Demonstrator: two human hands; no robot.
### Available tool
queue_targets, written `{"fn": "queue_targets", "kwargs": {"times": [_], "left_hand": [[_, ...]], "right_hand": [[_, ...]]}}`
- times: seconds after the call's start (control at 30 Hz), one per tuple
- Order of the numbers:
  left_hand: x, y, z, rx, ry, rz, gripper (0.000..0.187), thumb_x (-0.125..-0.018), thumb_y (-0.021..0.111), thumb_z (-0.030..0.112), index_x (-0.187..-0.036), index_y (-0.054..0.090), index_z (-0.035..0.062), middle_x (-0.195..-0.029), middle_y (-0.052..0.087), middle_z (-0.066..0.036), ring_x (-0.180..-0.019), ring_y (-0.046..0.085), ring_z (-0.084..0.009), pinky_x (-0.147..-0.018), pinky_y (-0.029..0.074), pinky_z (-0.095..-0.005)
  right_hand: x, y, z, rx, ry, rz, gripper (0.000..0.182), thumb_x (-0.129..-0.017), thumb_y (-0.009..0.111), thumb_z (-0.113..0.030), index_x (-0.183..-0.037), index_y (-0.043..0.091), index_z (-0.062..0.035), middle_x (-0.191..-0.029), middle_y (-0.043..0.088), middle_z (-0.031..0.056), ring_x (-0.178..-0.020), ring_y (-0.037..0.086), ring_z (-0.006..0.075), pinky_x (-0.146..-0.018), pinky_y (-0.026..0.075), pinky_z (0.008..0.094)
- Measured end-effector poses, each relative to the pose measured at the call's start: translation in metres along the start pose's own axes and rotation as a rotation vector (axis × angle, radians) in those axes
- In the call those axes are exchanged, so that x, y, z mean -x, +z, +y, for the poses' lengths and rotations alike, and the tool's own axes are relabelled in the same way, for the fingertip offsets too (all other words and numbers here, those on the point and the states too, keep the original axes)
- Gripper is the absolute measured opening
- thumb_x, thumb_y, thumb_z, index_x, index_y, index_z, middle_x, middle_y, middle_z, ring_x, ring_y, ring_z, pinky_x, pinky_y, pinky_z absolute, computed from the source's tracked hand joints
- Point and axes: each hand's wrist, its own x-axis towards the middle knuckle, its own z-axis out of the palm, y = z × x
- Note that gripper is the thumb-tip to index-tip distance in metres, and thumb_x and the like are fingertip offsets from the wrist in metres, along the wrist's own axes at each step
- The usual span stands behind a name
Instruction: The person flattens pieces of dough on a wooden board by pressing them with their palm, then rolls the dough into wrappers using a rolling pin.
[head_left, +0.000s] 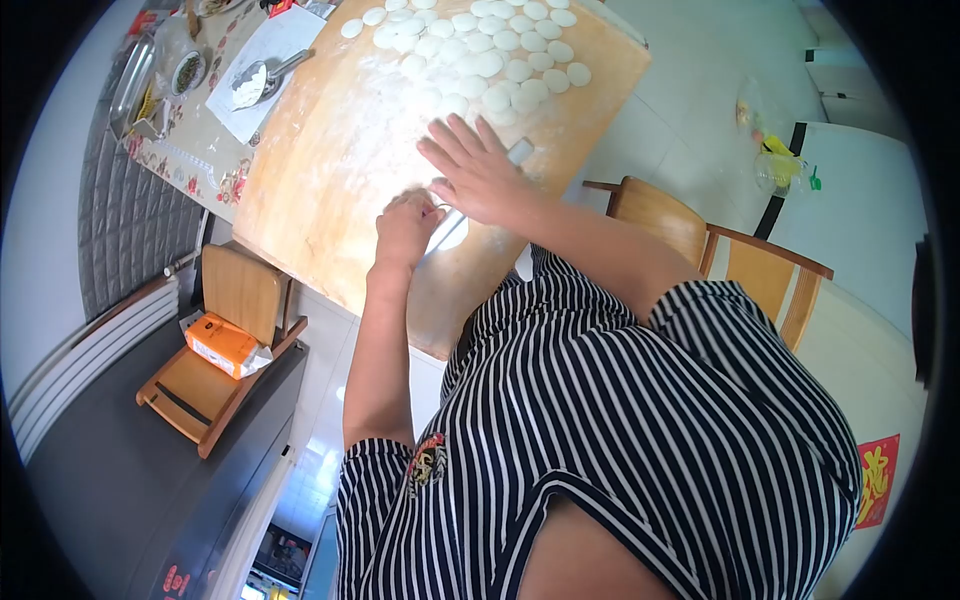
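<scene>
On the floured wooden board (310,190), a white rolling pin (519,152) lies slantwise over a round dough wrapper (455,236). My right hand (478,178) rests flat across the pin with its fingers stretched out. Close beside it, my left hand (402,226) is closed, its curled fingers and thumb at the wrapper's edge; its fingertips are partly hidden. Many rolled dough rounds (488,64) are spread over the far part of the board, some overlapping.
Left of the board, a metal bowl of flour (255,86) sits on white paper, near a small dish of green food (187,73). An orange package (222,343) lies on a wooden chair (240,290). More wooden chairs (660,218) stand at the right.
</scene>
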Motion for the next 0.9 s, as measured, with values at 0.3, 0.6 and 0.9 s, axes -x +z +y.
{"fn": "queue_targets", "kwargs": {"times": [0.3, 0.6, 0.9], "left_hand": [[0.03, 0.017, -0.03, 0.584, -0.369, -0.206, 0.029, -0.091, 0.075, 0.022, -0.108, 0.076, -0.0007, -0.1, 0.077, -0.022, -0.093, 0.074, -0.0342, -0.087, 0.056, -0.0397], [-0.001, -0.001, 0.007, 0.084, 0.001, 0.013, 0.021, -0.083, 0.081, 0.017, -0.092, 0.069, 0.0025, -0.095, 0.071, -0.018, -0.095, 0.067, -0.0396, -0.086, 0.052, -0.0492], [0.043, 0.019, 0.0, 0.348, -0.351, 0.054, 0.029, -0.092, 0.077, 0.024, -0.105, 0.073, -0.002, -0.098, 0.077, -0.019, -0.089, 0.074, -0.0308, -0.084, 0.057, -0.0392]], "right_hand": [[0.096, -0.03, 0.017, -0.165, -0.133, -0.207, 0.071, -0.097, 0.065, -0.041, -0.151, 0.05, 0.0022, -0.162, 0.046, 0.0161, -0.151, 0.038, 0.0354, -0.126, 0.025, 0.0577], [0.002, 0.001, 0.001, -0.022, -0.043, 0.068, 0.063, -0.097, 0.065, -0.04, -0.149, 0.057, -0.0051, -0.16, 0.049, 0.0124, -0.151, 0.039, 0.0333, -0.124, 0.027, 0.0589], [0.109, -0.036, 0.019, -0.283, -0.136, -0.221, 0.073, -0.094, 0.068, -0.036, -0.148, 0.05, 0.0092, -0.163, 0.043, 0.0226, -0.155, 0.034, 0.0385, -0.127, 0.024, 0.0595]]}}
